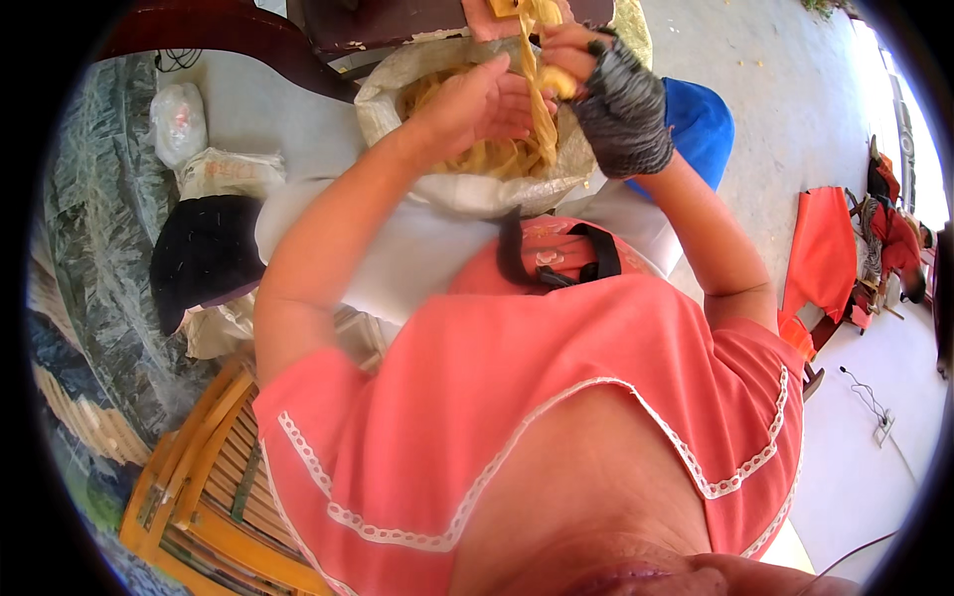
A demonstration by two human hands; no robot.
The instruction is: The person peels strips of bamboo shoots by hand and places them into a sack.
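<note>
My right hand, in a grey knitted fingerless glove, is curled around a yellowish piece of material. A long twisted ribbon-like strip of the same colour hangs beside its fingers. My bare left hand holds nothing; its thumb is raised and its fingers reach behind the hanging strip. Whether those fingers touch the strip cannot be told. Both hands are over a white woven sack, which contains many tangled yellow-brown strips. The sack stands in front of my lap, its mouth rolled outward.
Beyond the sack is a dark red wooden piece of furniture with chipped edges. Blue cloth lies right of it. Left are a clear plastic bag, a folded wooden slatted chair and plastic sheeting. A power strip rests at right.
</note>
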